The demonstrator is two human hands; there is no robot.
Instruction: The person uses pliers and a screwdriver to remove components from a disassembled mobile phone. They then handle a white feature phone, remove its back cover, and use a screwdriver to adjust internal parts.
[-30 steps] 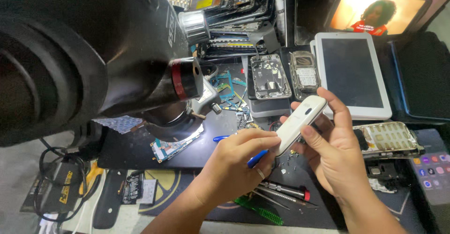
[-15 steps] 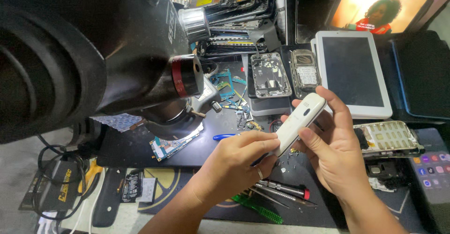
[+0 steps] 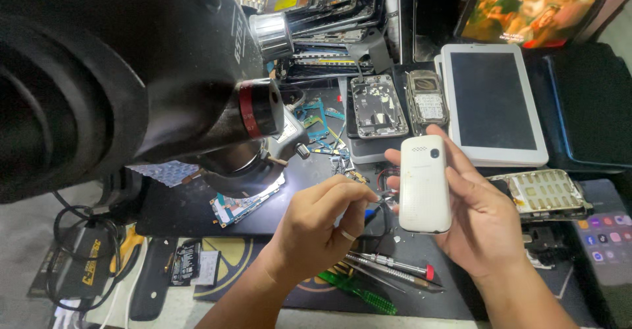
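So the phone (image 3: 425, 184) is now flipped upright in my right hand (image 3: 484, 227), back cover facing me, camera hole near the top. A second ago it was tilted at an angle with the long edge toward me; now it stands nearly vertical, held over the middle of the desk (image 3: 178, 204), just in front of the white tablet (image 3: 494, 102). My right hand is wrapped around it from the right side, thumb on the edge and fingers behind, so it's a firm hold on the phone.

My left hand (image 3: 319, 227) has shifted too. Earlier it had a blue pen-like tool poking out toward the phone's side; now the fingers are pinched narrow around something thin and dark at the phone's lower left edge. I can't tell exactly what the tool is from here, just that the tip sits right by the seam.

My read: turning it back-side up and bringing the tip to the edge looks like working at that cover seam, and the cover is still on, no gap showing.

Other stuff nearby: the screwdrivers (image 3: 388, 263) lie along the front edge under my hands, the microscope (image 3: 164, 72) looms over the left side, and a stripped keypad board (image 3: 543, 194) sits just right of my right hand.
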